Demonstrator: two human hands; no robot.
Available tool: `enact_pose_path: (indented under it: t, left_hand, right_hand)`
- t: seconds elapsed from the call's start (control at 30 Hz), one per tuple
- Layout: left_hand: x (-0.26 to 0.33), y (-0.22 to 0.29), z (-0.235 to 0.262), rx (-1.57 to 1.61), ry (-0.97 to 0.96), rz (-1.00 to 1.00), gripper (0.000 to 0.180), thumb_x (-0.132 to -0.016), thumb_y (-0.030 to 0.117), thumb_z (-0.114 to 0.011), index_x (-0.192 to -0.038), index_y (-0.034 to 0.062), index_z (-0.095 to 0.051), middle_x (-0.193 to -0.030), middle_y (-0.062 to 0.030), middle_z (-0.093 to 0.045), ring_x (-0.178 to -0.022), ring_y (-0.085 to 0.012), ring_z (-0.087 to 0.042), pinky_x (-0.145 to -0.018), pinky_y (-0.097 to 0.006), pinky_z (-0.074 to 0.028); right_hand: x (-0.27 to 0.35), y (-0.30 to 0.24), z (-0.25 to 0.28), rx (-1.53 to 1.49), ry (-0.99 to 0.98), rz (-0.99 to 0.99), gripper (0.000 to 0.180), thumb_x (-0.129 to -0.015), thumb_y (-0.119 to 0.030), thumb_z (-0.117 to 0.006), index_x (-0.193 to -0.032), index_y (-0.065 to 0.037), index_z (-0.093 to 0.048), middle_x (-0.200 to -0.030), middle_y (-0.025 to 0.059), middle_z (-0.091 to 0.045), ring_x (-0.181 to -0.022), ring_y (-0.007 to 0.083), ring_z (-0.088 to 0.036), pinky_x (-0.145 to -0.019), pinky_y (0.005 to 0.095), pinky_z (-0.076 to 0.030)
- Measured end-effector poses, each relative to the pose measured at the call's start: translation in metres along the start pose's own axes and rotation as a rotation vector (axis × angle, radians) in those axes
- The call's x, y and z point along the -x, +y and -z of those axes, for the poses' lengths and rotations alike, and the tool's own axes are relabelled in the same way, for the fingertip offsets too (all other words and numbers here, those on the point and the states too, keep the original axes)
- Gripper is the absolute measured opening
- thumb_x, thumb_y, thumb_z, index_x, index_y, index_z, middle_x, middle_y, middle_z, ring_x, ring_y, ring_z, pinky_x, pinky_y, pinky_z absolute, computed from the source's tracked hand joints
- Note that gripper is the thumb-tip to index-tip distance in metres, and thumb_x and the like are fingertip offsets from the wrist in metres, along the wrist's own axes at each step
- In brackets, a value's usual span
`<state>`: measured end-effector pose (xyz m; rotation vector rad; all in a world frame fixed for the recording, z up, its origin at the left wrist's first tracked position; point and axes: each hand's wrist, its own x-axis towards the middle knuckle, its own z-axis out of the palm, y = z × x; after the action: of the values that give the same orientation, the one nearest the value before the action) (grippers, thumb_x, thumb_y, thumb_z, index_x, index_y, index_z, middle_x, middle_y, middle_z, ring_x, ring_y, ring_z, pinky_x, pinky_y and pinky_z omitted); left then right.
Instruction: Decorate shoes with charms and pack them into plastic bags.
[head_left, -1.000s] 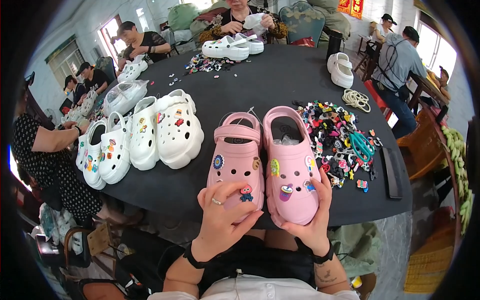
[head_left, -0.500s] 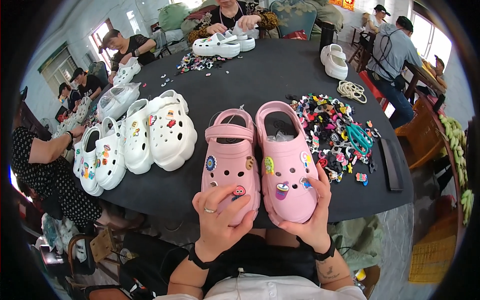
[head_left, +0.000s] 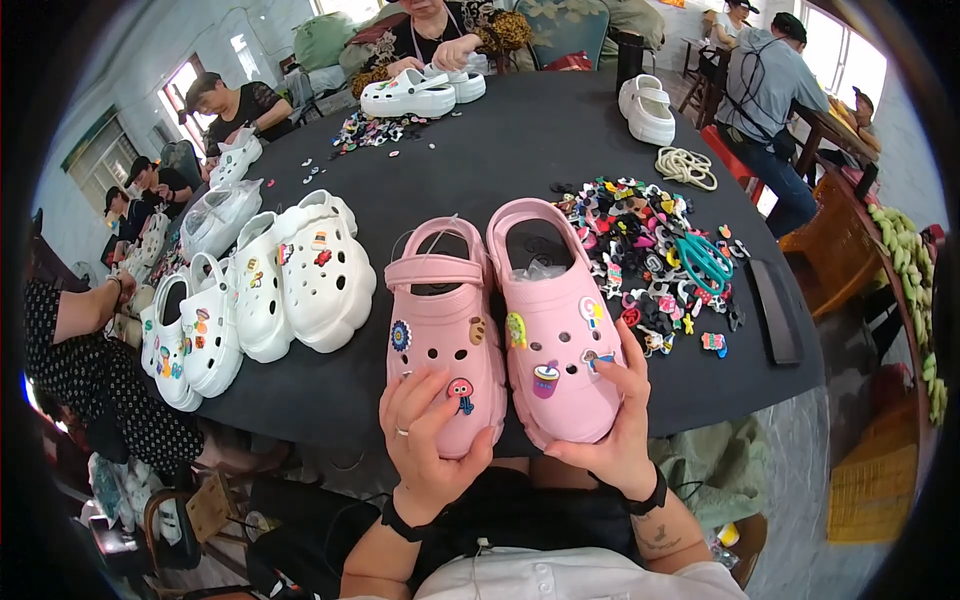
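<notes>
Two pink clogs stand side by side at the table's near edge, heels pointing away from me. My left hand [head_left: 432,425] grips the toe of the left pink clog [head_left: 450,330], its fingers over the top beside a red octopus-like charm [head_left: 461,392]. Around the toe of the right pink clog [head_left: 560,330] my right hand [head_left: 615,420] is closed, thumb at the front and fingertips by a small blue-and-brown charm [head_left: 600,358]. A purple cup charm [head_left: 545,380] and several others sit in the clogs' holes.
Right of the clogs lies a pile of loose charms [head_left: 640,240] with teal-handled scissors [head_left: 705,265]. A black tray [head_left: 775,310] and coiled cord [head_left: 686,168] are further right. White clogs [head_left: 325,270] line the left side. Other people work around the black table [head_left: 480,150].
The view has shifted slightly, and both pink clogs now sit a little further left in it. My left fingers have drawn back from the octopus-like charm, which shows more fully.
</notes>
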<state>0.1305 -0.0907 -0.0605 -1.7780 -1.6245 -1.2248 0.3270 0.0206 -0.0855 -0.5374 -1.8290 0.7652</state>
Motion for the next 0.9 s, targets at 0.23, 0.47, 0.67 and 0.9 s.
enact_pose_path:
  t: [0.23, 0.47, 0.67, 0.9]
  left_hand:
    - [0.003, 0.0, -0.002, -0.005, 0.003, -0.027, 0.04, -0.077, 0.023, -0.071, -0.109, 0.0096, -0.051, -0.12, -0.0153, -0.059, -0.112, -0.0353, -0.056, -0.098, -0.051, -0.039]
    - [0.0, -0.001, -0.001, 0.018, -0.006, 0.02, 0.04, -0.079, 0.027, -0.069, -0.109, 0.0084, -0.051, -0.121, -0.0146, -0.059, -0.114, -0.0356, -0.055, -0.101, -0.052, -0.037]
    - [0.004, -0.017, 0.01, 0.051, -0.11, -0.005, 0.05, -0.079, 0.038, -0.072, -0.114, 0.0087, -0.053, -0.123, -0.0143, -0.057, -0.115, -0.0351, -0.054, -0.102, -0.051, -0.035]
    - [0.018, -0.044, 0.022, 0.191, -0.149, 0.121, 0.064, -0.086, 0.057, -0.057, -0.121, 0.0043, -0.05, -0.141, -0.0207, -0.039, -0.131, -0.0413, -0.034, -0.106, -0.052, -0.029]
  right_hand:
    - [0.003, 0.004, 0.0, -0.063, 0.018, 0.028, 0.094, -0.054, -0.04, -0.093, -0.131, -0.018, -0.045, -0.148, 0.0326, -0.023, -0.133, 0.0478, -0.036, -0.104, 0.0505, -0.038]
    - [-0.003, -0.009, 0.01, 0.05, -0.051, -0.041, 0.112, -0.056, -0.043, -0.091, -0.143, -0.01, -0.028, -0.15, 0.0309, -0.019, -0.137, 0.0448, -0.031, -0.106, 0.0477, -0.036]
    - [-0.008, -0.012, 0.021, 0.041, -0.213, -0.125, 0.117, -0.059, -0.04, -0.09, -0.147, -0.006, -0.02, -0.153, 0.0292, -0.012, -0.141, 0.043, -0.021, -0.111, 0.048, -0.029]
    - [-0.015, -0.031, 0.032, 0.054, -0.287, -0.192, 0.119, -0.063, -0.034, -0.09, -0.149, -0.006, -0.013, -0.154, 0.0289, -0.005, -0.144, 0.0417, -0.015, -0.112, 0.0475, -0.026]
